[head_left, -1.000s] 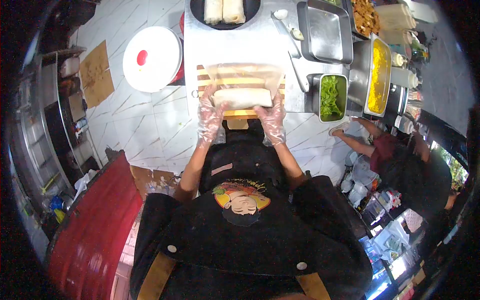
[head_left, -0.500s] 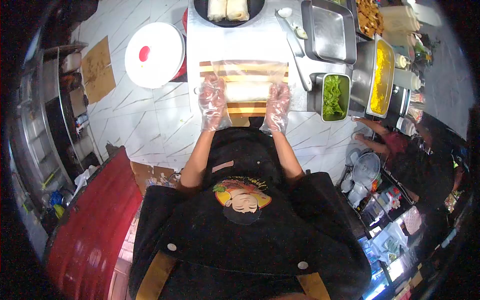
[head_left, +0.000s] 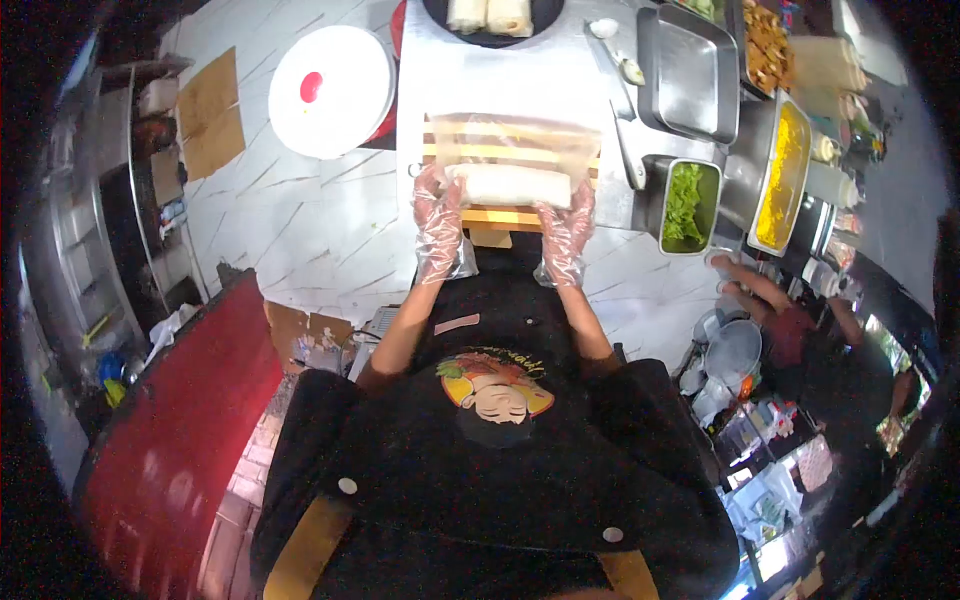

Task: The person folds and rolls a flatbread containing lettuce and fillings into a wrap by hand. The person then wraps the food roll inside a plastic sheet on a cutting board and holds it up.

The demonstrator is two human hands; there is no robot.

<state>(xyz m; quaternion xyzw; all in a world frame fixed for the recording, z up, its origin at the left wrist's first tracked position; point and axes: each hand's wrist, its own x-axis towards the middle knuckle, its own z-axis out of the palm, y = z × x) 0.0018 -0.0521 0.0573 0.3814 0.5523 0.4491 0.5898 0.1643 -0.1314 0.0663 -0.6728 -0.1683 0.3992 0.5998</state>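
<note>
A white rolled wrap (head_left: 517, 186) lies across a striped wooden board (head_left: 495, 218), its right end slightly lower than its left. My left hand (head_left: 438, 220), in a clear plastic glove, closes around the left end of the wrap. My right hand (head_left: 566, 238), gloved the same way, grips the near side by the right end. Behind the wrap, a sheet of clear plastic (head_left: 525, 140) is spread over the board; whether it runs under the wrap is hidden.
Two more rolls (head_left: 490, 14) rest on a dark round plate at the back. A long-handled utensil (head_left: 630, 155) lies right of the board, near a metal tray (head_left: 690, 128), lettuce (head_left: 685, 203) and a yellow filling (head_left: 783, 185). A white round lid (head_left: 345, 95) stands left. Another person's arm (head_left: 755, 285) shows at right.
The whole view has shifted. Against the board, the wrap and my right hand have come slightly nearer my body, and the right hand now sits lower along the wrap's near side.
</note>
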